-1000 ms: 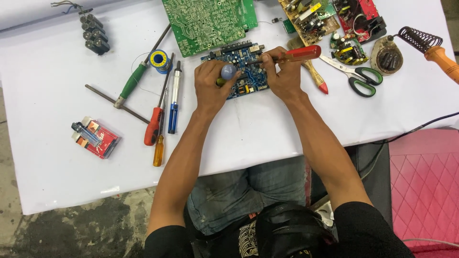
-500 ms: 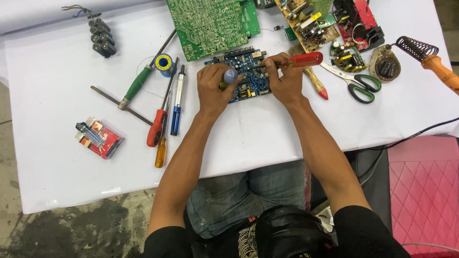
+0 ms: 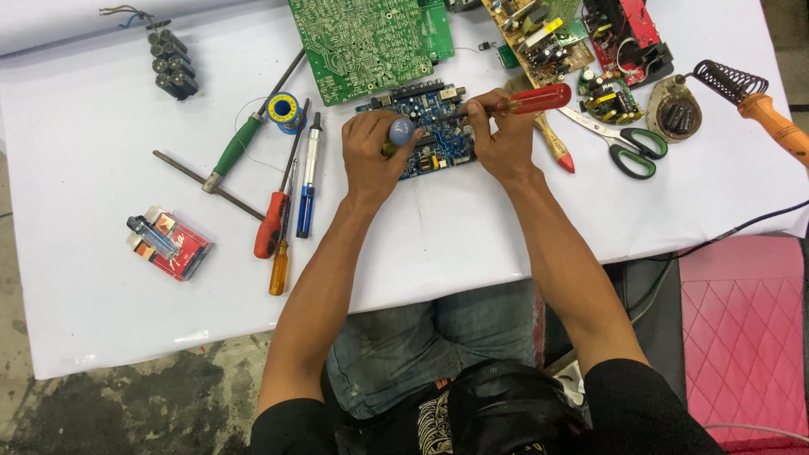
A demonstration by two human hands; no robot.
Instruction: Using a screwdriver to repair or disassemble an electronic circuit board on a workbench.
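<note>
The blue circuit board [image 3: 430, 131] lies flat on the white bench [image 3: 472, 227], far centre, its long axis running left to right, directly under both hands. The left hand [image 3: 371, 156] pinches a blue-capped tool [image 3: 401, 131] upright over the board's left part. The right hand [image 3: 501, 139] grips a red-handled screwdriver [image 3: 531, 99], lying left-right, tip pointing left onto the board.

A white-covered table [image 3: 472, 244] stands over a stained concrete floor [image 3: 126, 413], a pink quilted seat [image 3: 742, 329] beside it.
</note>
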